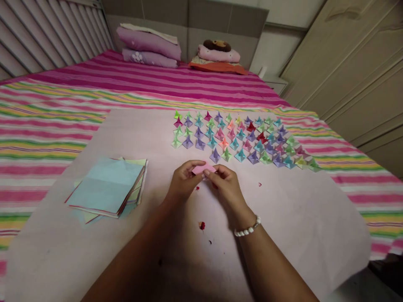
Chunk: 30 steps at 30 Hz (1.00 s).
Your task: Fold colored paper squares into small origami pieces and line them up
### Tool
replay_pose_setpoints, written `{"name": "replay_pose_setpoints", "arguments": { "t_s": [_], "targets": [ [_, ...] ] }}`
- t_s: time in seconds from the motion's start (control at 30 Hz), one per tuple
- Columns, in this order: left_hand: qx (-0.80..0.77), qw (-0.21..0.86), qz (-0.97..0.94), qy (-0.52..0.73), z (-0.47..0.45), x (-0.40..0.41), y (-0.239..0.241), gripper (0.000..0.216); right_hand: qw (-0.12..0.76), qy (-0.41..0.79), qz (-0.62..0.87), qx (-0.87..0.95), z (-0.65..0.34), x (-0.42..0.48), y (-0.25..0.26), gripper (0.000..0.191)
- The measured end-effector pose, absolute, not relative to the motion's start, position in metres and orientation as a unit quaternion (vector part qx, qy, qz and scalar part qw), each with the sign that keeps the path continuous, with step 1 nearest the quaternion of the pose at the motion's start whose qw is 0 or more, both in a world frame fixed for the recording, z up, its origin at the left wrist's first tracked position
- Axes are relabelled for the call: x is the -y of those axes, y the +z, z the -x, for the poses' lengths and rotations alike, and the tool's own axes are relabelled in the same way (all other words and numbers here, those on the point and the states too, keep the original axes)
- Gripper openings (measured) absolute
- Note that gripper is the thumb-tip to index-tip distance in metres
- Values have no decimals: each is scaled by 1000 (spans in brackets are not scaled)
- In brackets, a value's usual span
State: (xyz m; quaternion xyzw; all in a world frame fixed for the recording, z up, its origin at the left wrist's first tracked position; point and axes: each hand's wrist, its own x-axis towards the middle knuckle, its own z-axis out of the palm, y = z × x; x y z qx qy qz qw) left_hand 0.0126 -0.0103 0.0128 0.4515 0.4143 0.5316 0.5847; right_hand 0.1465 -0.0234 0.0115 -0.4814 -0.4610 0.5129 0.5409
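A small folded piece of pink paper (202, 168) is held level between both hands, above a large pale sheet (283, 218). My left hand (185, 178) pinches its left end between thumb and fingers. On the other end, my right hand (225, 180) grips with its thumb pressed on the front edge; a white bead bracelet (248, 230) circles that wrist. Beyond the hands stand rows of small folded paper figures (241, 155) in green, purple, blue, pink and red. To the left lies a loose stack of square coloured paper (108, 184), light blue on top.
Small red scraps (202, 225) lie on the sheet near my forearms. The sheet rests on a bed with a striped cover (34, 147). Folded purple bedding (151, 44) and a pink and orange pile (218, 56) sit by the headboard (166, 14). A wooden wardrobe (352, 71) stands at right.
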Motion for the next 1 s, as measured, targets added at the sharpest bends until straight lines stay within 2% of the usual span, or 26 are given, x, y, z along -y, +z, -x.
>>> {"name": "replay_pose_setpoints", "arguments": {
  "t_s": [0.1,0.17,0.37,0.57,0.73,0.87,1.0],
  "targets": [
    [-401,595,-417,558,-13,7,6,60,569,508,481,433,-147,24,13,30],
    [-402,603,-390,567,-11,5,1,65,575,510,477,427,-148,24,14,30],
    [-400,621,-357,572,-6,0,-3,54,568,510,475,438,-149,24,16,28],
    [-388,639,-333,574,-11,3,1,57,578,495,479,437,-149,23,17,26],
    [-388,698,-318,511,-16,8,3,36,595,486,467,438,-149,24,15,23],
    [-354,732,-259,522,-14,6,5,34,618,520,408,427,-149,22,9,20],
    [-290,809,-228,457,-12,8,10,31,605,603,355,379,-148,21,8,25]
  ]
}}
